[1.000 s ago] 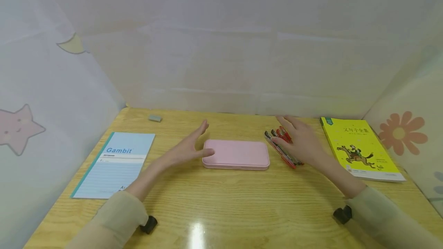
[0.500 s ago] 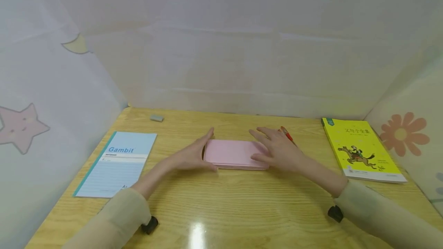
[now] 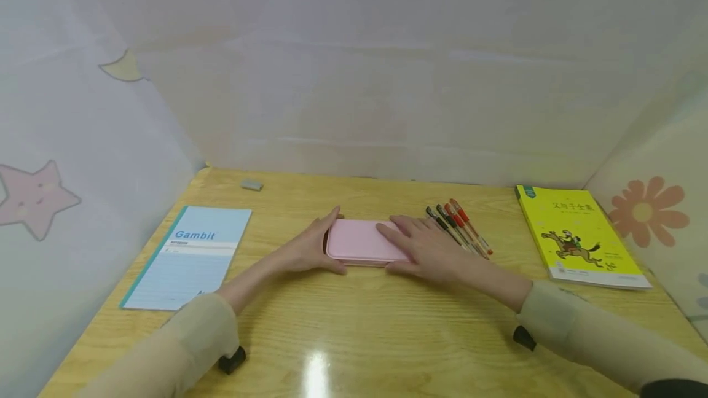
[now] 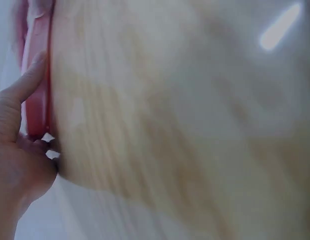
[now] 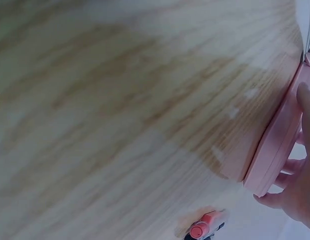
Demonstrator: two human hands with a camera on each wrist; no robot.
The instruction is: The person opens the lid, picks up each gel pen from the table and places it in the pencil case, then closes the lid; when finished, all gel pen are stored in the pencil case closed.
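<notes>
Pink case (image 3: 359, 242) mid-surface | left hand (image 3: 307, 249) grips left end, right hand (image 3: 424, 252) clasps right half (fingers over lid) | Risk: case may slide into pens (image 3: 459, 230) just right.

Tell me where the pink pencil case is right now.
In the head view the pink pencil case lies mid-table, the left hand gripping its left end and the right hand over its right part, pens just to its right.
</notes>
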